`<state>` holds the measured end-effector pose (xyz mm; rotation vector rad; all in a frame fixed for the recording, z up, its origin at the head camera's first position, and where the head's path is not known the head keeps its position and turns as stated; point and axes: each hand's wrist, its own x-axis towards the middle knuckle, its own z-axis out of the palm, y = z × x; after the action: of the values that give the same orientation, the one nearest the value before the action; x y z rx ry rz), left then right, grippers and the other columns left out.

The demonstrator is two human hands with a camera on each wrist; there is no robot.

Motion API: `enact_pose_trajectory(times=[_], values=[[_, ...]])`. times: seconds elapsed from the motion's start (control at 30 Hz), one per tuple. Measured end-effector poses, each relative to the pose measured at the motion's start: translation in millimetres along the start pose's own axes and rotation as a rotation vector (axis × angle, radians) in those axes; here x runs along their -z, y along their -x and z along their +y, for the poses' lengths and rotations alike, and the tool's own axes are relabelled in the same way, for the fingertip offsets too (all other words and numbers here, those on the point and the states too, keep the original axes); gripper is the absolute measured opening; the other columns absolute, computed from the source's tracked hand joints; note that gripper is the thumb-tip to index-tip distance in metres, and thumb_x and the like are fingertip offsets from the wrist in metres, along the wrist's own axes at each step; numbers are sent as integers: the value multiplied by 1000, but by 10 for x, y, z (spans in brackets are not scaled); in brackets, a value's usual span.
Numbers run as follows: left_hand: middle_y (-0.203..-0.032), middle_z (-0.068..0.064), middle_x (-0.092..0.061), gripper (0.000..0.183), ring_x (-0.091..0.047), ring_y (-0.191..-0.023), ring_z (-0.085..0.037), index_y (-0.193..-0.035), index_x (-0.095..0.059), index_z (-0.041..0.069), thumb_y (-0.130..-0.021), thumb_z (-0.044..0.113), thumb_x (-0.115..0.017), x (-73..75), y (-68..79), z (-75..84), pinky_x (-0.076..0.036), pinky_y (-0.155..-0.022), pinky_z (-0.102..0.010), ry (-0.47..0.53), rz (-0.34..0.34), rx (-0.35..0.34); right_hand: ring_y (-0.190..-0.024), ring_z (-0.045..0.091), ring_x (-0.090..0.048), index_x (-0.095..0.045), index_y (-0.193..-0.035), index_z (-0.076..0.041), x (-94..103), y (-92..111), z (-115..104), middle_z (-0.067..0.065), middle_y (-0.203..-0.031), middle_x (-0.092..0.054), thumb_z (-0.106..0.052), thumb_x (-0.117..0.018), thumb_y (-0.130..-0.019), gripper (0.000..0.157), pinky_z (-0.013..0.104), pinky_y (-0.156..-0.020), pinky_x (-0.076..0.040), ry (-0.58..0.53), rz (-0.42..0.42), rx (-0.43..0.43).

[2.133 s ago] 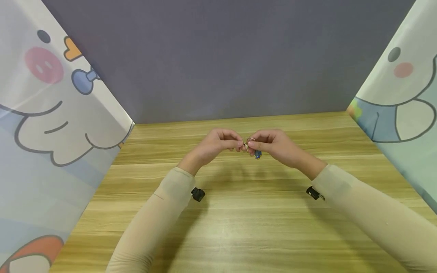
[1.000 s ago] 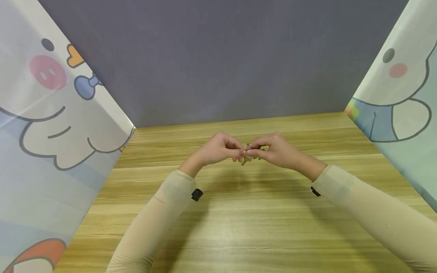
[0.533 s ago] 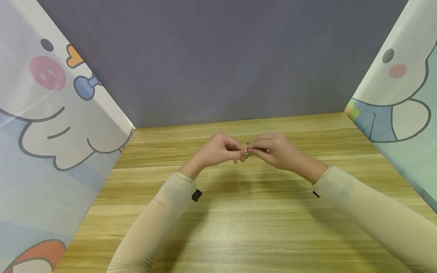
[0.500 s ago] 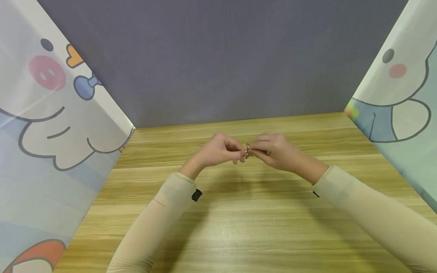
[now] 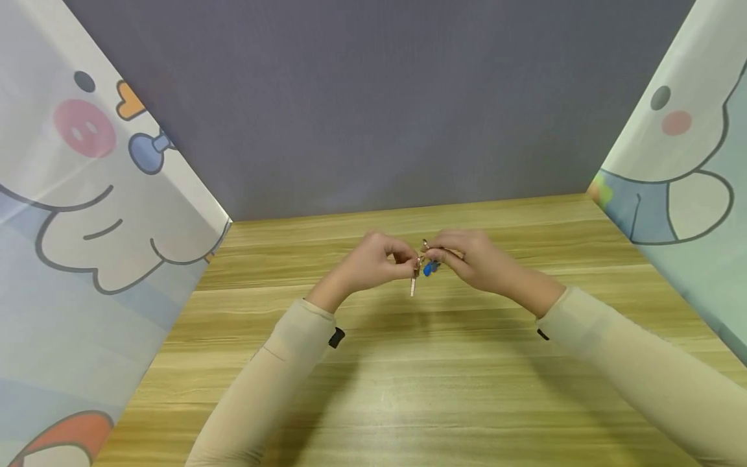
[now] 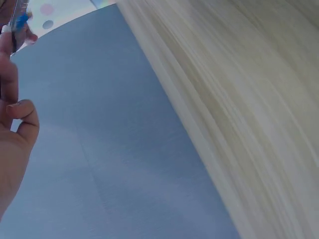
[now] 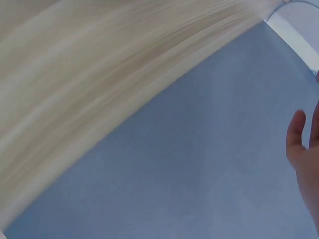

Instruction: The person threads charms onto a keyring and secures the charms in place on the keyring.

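Note:
In the head view my left hand [image 5: 373, 263] pinches a small metal key [image 5: 412, 285] near its top, and the blade hangs down below the fingertips. Close beside it, my right hand [image 5: 475, 259] pinches a metal key ring [image 5: 425, 244] between thumb and forefinger. A small blue charm [image 5: 430, 268] dangles under the right fingertips. Both hands are raised over the wooden table. The left wrist view catches the blue charm [image 6: 22, 20] at its top left corner, beyond the fingers of the left hand [image 6: 12, 134]. Only part of the right hand [image 7: 309, 154] shows in the right wrist view.
The wooden table [image 5: 408, 389] spreads under both arms. A grey panel [image 5: 397, 104] rises at its back edge, and cartoon-printed panels stand at the left [image 5: 117, 233] and right [image 5: 700, 149]. A black wrist strap part [image 5: 336, 337] sticks out from the left sleeve.
The key, mostly hidden half a second ago, now hangs down from the left fingers. The blue charm has come back into sight under the right hand, and the fingertips have drawn slightly apart.

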<state>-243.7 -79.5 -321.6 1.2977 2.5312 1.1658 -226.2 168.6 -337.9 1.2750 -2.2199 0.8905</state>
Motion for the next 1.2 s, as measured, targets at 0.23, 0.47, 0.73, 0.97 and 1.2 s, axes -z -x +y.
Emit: enact_pose_trajectory(times=[0.23, 0.47, 0.73, 0.97, 1.2], values=[[-78, -1, -66, 15, -52, -69, -8, -92, -74, 7, -99, 2, -62, 9, 24, 16, -45, -65, -23, -195, 111, -213, -95, 4, -68, -74, -109, -5, 118, 39, 24, 10, -108, -75, -11, -53, -112, 22, 21, -84, -56, -330, -36, -386], [-82, 1, -63, 15, -50, -70, -8, -101, -73, 7, -102, 4, -58, 22, 40, 112, -43, -66, -23, -391, 139, -249, -104, 7, -74, -72, -116, 2, 168, 57, 58, 3, -110, -78, -12, -59, -110, 20, 23, -94, -60, -500, -16, -497], [-85, 1, -68, 14, -52, -71, -9, -103, -73, 6, -101, 3, -60, 24, 55, 138, -46, -70, -28, -522, 212, -347, -92, 10, -75, -71, -115, 3, 154, 61, 13, -9, -95, -77, -12, -59, -110, 20, 22, -87, -61, -477, 50, -517], [-88, 2, -71, 11, -56, -73, -9, -102, -73, 6, -100, 2, -63, 26, 65, 175, -44, -67, -28, -559, 247, -439, -83, 2, -72, -73, -107, 3, 108, 62, -32, 1, -93, -76, -2, -62, -106, 12, 18, -71, -58, -328, 177, -388], [-90, 2, -72, 11, -56, -72, -9, -104, -74, 8, -102, 3, -63, 18, 67, 193, -41, -67, -28, -578, 247, -457, -77, 5, -70, -70, -107, 1, 48, 52, -65, 12, -93, -73, 0, -59, -107, 11, 20, -64, -54, -320, 188, -328]])
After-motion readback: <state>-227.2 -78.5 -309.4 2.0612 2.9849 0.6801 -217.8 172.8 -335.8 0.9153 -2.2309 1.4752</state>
